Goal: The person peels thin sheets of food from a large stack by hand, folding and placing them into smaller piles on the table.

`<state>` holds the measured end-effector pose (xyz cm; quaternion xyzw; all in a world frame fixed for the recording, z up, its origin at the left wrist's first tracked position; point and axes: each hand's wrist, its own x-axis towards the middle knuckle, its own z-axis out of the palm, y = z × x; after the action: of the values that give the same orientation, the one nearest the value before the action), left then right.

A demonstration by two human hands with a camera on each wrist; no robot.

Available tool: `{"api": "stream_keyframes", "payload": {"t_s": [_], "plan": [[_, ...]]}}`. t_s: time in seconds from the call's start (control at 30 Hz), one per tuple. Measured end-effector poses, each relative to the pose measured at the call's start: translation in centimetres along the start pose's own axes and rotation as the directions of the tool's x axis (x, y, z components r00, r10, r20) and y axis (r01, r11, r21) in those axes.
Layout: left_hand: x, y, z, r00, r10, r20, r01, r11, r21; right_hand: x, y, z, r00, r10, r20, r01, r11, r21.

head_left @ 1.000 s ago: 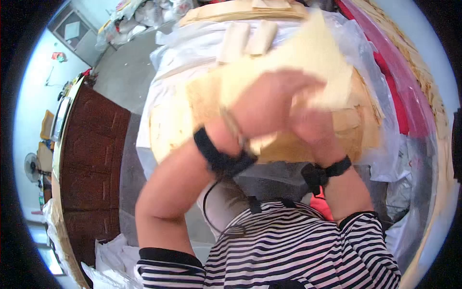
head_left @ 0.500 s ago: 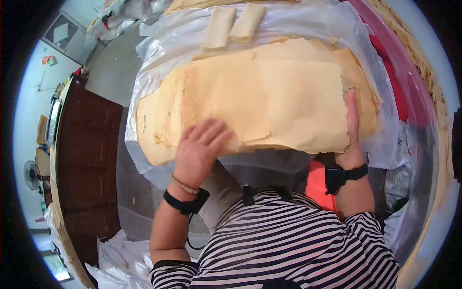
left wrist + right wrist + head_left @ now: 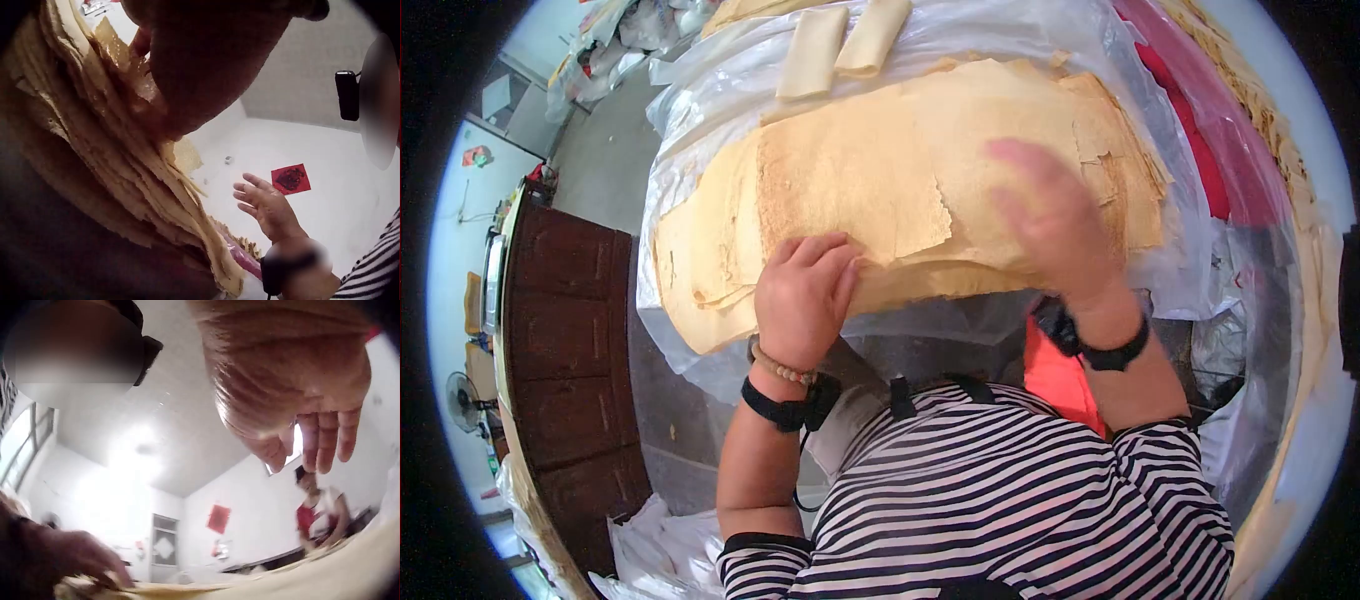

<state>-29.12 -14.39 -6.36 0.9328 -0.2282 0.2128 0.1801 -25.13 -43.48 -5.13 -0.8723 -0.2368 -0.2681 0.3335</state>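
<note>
A broad stack of thin, pale-yellow sheets [image 3: 850, 180] with ragged edges lies in front of me, its many layers showing along the side in the left wrist view. At the near edge of the stack, my left hand [image 3: 802, 300] bends its fingers over the top sheet and pinches its edge, the thumb close to the index finger. My right hand [image 3: 1055, 225], blurred by motion, hovers above the right part of the stack with its fingers extended. It holds nothing; the right wrist view shows its bare palm and spread fingers.
Clear plastic sheeting [image 3: 700, 130] lies under the stack. Two folded pale pieces [image 3: 812, 52] rest beyond it. A dark wooden cabinet [image 3: 565, 340] stands left, with a fan [image 3: 462, 395] behind. Pink plastic [image 3: 1235, 150] runs along the right. Another person [image 3: 319, 515] is across the room.
Both hands came together over a lifted sheet, then parted as it lay on the stack. Since then, my right hand has left the right edge and risen inward; the left has settled on the near edge.
</note>
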Motion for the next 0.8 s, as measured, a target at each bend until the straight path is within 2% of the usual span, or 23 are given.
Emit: {"api": "stream_keyframes", "payload": {"t_s": [0.07,0.1,0.17,0.2,0.27,0.33,0.37,0.43,0.47,0.53,0.63,0.73,0.8], "plan": [[0.4,-0.4,0.1,0.998,-0.063,0.001,0.063,0.994,-0.089,-1.2,-0.5,3.4,0.984,-0.079,0.16,0.065,0.994,0.091],[0.7,-0.8,0.0,0.996,-0.094,0.001,0.093,0.987,-0.129,-1.7,-0.6,4.0,0.982,-0.066,0.174,0.056,0.996,0.063],[1.7,-1.4,-0.1,0.958,-0.28,-0.06,0.269,0.951,-0.151,-2.0,-0.7,4.9,0.979,-0.044,0.201,0.043,0.999,0.01],[2.0,-1.6,-0.1,0.925,-0.37,-0.084,0.353,0.92,-0.168,-2.0,-0.6,5.2,0.992,-0.033,0.121,0.029,0.999,0.035],[2.9,-2.5,0.1,0.947,-0.294,-0.129,0.282,0.954,-0.104,-2.3,-0.2,5.1,0.999,0.007,-0.04,-0.004,0.997,0.072],[3.5,-2.6,0.4,0.963,-0.226,-0.146,0.225,0.974,-0.023,-2.2,0.0,3.8,0.995,-0.005,0.097,-0.006,0.993,0.118],[3.8,-2.6,0.6,0.962,-0.238,-0.135,0.237,0.971,-0.029,-2.0,0.1,3.3,0.987,-0.014,0.163,-0.009,0.99,0.142],[4.0,-2.8,1.0,0.958,-0.266,-0.108,0.263,0.964,-0.037,-1.9,-0.1,3.0,0.972,-0.075,0.221,0.061,0.996,0.069],[4.2,-3.3,1.2,0.947,-0.29,-0.139,0.28,0.956,-0.087,-1.9,-0.2,3.1,0.962,-0.102,0.254,0.096,0.995,0.037],[4.8,-4.5,1.6,0.916,-0.347,-0.199,0.313,0.932,-0.185,-1.7,-0.1,3.3,0.97,-0.08,0.231,0.076,0.997,0.026],[6.3,-6.1,0.8,0.791,-0.579,-0.199,0.493,0.795,-0.354,-1.3,0.4,3.9,0.976,-0.056,0.212,0.056,0.998,0.007],[8.8,-8.7,-1.3,0.751,-0.621,-0.226,0.543,0.775,-0.325,-0.8,0.0,3.4,0.969,-0.071,0.237,0.075,0.997,-0.008],[10.4,-14.0,-1.5,0.716,-0.658,-0.233,0.56,0.741,-0.37,-0.4,-0.1,3.3,0.969,-0.092,0.229,0.095,0.995,-0.002]]}}
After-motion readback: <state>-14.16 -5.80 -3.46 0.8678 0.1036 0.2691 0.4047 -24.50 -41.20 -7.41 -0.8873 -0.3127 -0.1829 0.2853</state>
